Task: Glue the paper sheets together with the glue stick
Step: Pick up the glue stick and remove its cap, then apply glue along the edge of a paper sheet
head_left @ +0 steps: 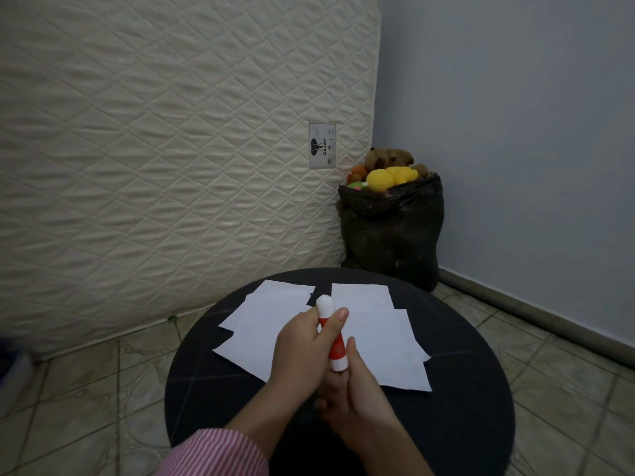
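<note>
- You hold a red and white plastic glue stick [332, 334] in both hands above a round black table [464, 407].
- Your left hand [302, 348] curls around the capped upper end; your right hand [350, 389] grips the lower base.
- The stick's long axis runs from near you, tilting up and away, cap pointing outward.
- White rectangular paper sheets [261, 324] lie flat directly beneath, overlapping, untouched by the stick.

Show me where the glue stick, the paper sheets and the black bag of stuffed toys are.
glue stick [335, 341], head view, on its red middle band between the two hands.
paper sheets [256, 338], head view, on a bare part of the left pile.
black bag [391, 231], head view, on its front side below the toys.
</note>
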